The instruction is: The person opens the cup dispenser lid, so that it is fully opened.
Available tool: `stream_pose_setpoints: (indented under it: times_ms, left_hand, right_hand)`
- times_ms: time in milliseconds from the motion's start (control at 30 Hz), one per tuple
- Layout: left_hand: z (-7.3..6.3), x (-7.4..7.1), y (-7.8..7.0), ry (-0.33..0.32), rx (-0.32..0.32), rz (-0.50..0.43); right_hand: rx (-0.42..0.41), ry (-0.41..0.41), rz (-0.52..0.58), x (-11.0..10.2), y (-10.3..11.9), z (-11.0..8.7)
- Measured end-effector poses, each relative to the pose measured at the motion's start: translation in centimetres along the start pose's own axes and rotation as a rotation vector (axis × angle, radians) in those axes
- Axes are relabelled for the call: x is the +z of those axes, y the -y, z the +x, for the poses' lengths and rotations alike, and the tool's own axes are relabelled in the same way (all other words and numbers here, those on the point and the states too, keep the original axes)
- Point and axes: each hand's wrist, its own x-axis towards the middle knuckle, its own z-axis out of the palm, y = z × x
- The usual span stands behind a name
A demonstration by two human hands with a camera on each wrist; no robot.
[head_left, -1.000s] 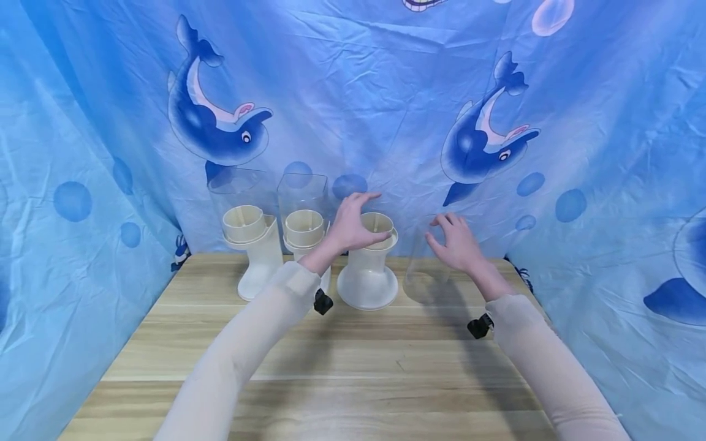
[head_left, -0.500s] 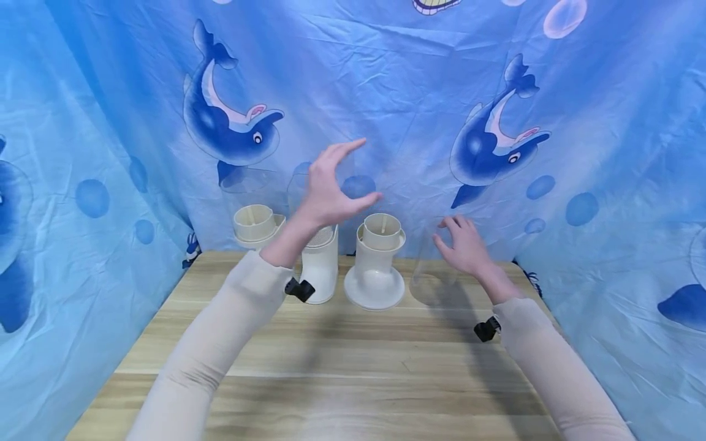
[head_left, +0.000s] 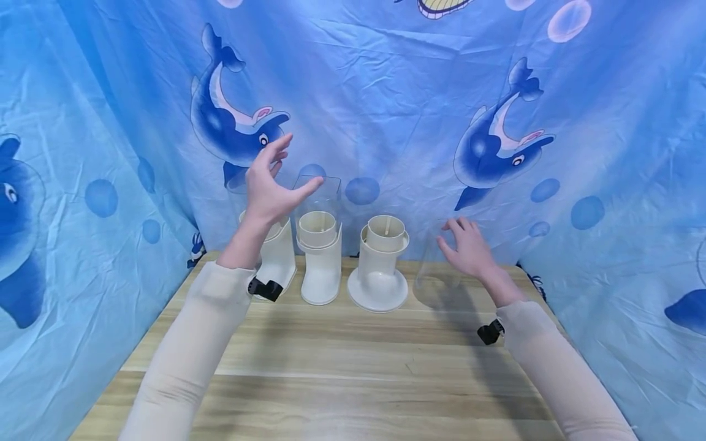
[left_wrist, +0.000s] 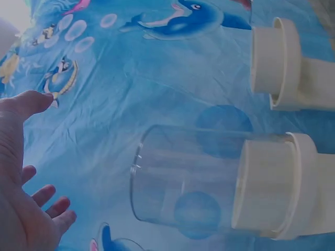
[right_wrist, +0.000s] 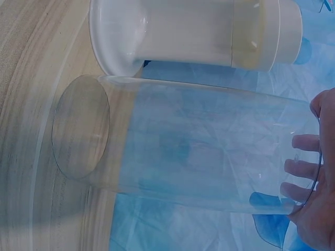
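My left hand point(head_left: 276, 187) is in the air in front of the leftmost white plastic base point(head_left: 278, 263), fingers spread and thumb apart, holding nothing. It partly hides that base. The middle base point(head_left: 322, 269) carries a clear tube point(left_wrist: 183, 180) around its round collar. No tube shows on the third base point(head_left: 377, 269), which has a wide round foot. Right of it a loose clear tube point(right_wrist: 199, 146) stands upright on the table. My right hand point(head_left: 469, 248) grips its top rim, with fingers visible through the clear wall.
The wooden table point(head_left: 353, 367) stretches out in front of the row of bases. A blue curtain point(head_left: 397, 110) printed with dolphins hangs close behind and along both sides.
My left hand has moved left, from in front of the third base, past the middle one, to the leftmost base. My right hand stays at the loose tube. The head view has shifted slightly.
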Motion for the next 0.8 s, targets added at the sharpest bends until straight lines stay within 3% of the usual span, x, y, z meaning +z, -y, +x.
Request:
stream_pose_setpoints:
  times_ms: [300,800]
  left_hand:
    - [-2.0,0.5,3.0,0.031,-0.059,0.01]
    - [-5.0,3.0,8.1,0.105,-0.184,0.031]
  right_hand:
    - [-0.005,-0.002,-0.005,-0.1,0.1,0.0]
    - [-0.002,0.016,0.004,-0.1,-0.1,0.0]
